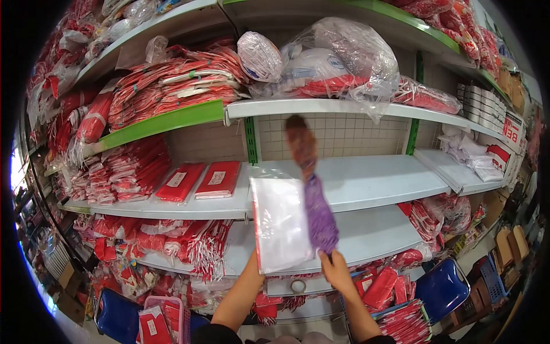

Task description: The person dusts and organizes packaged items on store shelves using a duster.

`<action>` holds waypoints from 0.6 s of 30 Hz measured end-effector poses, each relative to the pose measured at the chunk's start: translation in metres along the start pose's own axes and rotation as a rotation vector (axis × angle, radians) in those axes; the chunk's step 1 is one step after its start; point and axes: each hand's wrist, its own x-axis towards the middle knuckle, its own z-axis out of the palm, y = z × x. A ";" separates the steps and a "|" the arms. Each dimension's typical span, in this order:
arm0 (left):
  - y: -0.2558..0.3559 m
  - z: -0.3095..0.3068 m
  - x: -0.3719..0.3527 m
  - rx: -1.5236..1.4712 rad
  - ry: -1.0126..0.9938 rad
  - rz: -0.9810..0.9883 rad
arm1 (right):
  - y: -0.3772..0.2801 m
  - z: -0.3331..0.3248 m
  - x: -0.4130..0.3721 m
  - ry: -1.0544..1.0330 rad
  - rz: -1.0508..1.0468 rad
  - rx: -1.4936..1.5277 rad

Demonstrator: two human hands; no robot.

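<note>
Firstly, right fingers: closed in a fist around the lower end of the duster [318,213]; the right hand [337,270] was low in the middle of the view.
Duster: purple, with a brownish, blurred tip. It pointed up and a little to the left, and the tip stood in front of the grid wall [355,135] above the middle shelf [372,180].
Left fingers: hidden behind the clear packet [279,225]. The left hand [255,266] carried the packet at its lower left corner, so I judged them closed on it, though they were not seen.
Clear packet: flat, with white content, held upright in the air just beside the duster, not resting on any shelf.
Done, as it seemed: the right part of the middle shelf was bare and white, and the packet was lifted off it.
Left, as it seemed: two red packets [199,180] lay flat on the left part of the same shelf. The lower shelf [378,235] was bare too. Whether any dust was there, I could not tell.
Surface: white metal shelves, some with a green edge [160,123].
Upper shelf: big clear bags [338,57] with white and red goods.
Room: a shop aisle, crowded with red goods on every side; a pink basket [166,312] and a blue plastic seat [441,286] were near the floor.
</note>
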 end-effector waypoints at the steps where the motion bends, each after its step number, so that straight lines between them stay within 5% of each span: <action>1: -0.004 0.004 0.000 0.013 0.003 -0.005 | -0.009 -0.006 0.017 0.013 0.037 -0.033; 5: -0.004 0.011 0.002 0.027 0.009 -0.031 | -0.050 -0.023 0.069 0.010 0.081 -0.012; 8: 0.009 0.006 0.002 0.023 0.002 -0.044 | -0.010 -0.006 0.122 0.281 -0.406 -0.409; 11: 0.029 -0.001 0.003 0.030 0.000 -0.050 | -0.031 -0.003 0.149 -0.088 0.037 -0.576; 14: 0.055 -0.005 0.009 0.091 -0.001 -0.041 | -0.077 0.014 0.138 0.028 -0.007 -0.847; 17: 0.076 -0.007 0.024 0.292 0.057 0.033 | -0.115 0.037 0.122 0.267 -0.425 -0.666; 18: 0.082 -0.006 0.031 0.389 0.092 0.072 | -0.132 0.044 0.118 0.094 -0.313 -0.296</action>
